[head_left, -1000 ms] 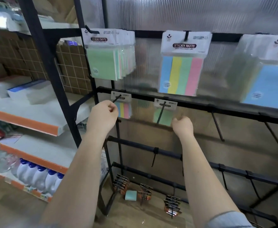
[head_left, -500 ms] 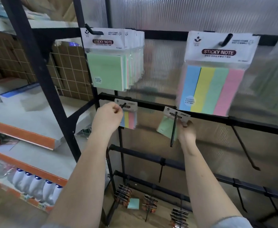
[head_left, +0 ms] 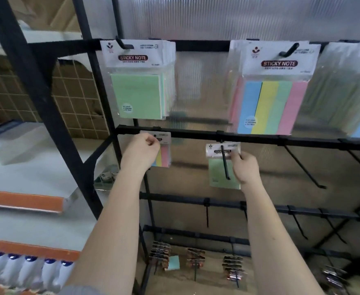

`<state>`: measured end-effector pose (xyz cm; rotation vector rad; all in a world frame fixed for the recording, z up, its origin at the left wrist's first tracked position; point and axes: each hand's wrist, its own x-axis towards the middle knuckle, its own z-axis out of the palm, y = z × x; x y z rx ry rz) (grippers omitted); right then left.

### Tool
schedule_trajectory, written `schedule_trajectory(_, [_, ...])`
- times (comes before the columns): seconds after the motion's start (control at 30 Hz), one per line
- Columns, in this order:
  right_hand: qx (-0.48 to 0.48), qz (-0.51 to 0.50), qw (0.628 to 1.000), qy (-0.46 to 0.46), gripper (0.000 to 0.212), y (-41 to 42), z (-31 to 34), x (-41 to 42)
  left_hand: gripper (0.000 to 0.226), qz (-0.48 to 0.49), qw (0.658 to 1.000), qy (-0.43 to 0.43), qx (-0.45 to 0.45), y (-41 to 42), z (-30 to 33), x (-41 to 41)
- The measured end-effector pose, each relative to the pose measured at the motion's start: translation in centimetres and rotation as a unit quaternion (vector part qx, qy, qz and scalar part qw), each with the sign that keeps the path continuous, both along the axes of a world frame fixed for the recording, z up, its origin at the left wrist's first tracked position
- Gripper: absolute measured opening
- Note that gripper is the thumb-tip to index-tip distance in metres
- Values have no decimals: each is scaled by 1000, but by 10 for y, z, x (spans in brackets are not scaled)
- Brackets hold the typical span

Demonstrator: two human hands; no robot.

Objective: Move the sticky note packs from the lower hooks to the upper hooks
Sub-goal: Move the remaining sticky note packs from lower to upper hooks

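On the second rail hang two small sticky note packs. My left hand point(head_left: 142, 151) pinches the header card of the striped pack point(head_left: 164, 153), which still sits on its hook. My right hand point(head_left: 244, 168) grips the right edge of the green pack point(head_left: 219, 174), threaded on a long black hook point(head_left: 225, 163). On the top rail hang larger packs: a green stack point(head_left: 137, 81) at the left hook point(head_left: 121, 44) and a four-colour striped stack point(head_left: 270, 96) at the right hook point(head_left: 289, 51).
Bare black hooks point(head_left: 302, 167) jut from the second and third rails at right. A black rack upright point(head_left: 36, 86) stands at left beside white shelves with orange edges point(head_left: 26, 201) and white bottles point(head_left: 26, 271). Small clipped items point(head_left: 160, 254) hang near the floor.
The view has drawn closer to the rack. My right hand moved up from below the green pack and took hold of its right edge; my left hand closed on the striped pack's header.
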<state>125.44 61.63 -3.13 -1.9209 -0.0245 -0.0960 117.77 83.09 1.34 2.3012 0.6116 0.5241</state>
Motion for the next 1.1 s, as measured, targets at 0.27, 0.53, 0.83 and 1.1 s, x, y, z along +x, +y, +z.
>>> schedule_trajectory(0.27, [-24, -39, 997, 54, 37, -3, 21, -45, 24, -10, 997, -41, -57, 17, -9, -7])
schedule_trajectory(0.53, [-139, -63, 988, 28, 44, -12, 41, -87, 44, 54, 978, 84, -183, 43, -29, 32])
schedule_trajectory(0.83, [-182, -75, 980, 26, 43, -16, 57, -108, 37, -13, 977, 72, -198, 59, -44, 47])
schedule_trajectory(1.1, [-163, -80, 983, 4, 48, -6, 70, -113, 34, 10, 977, 50, -209, 57, -45, 40])
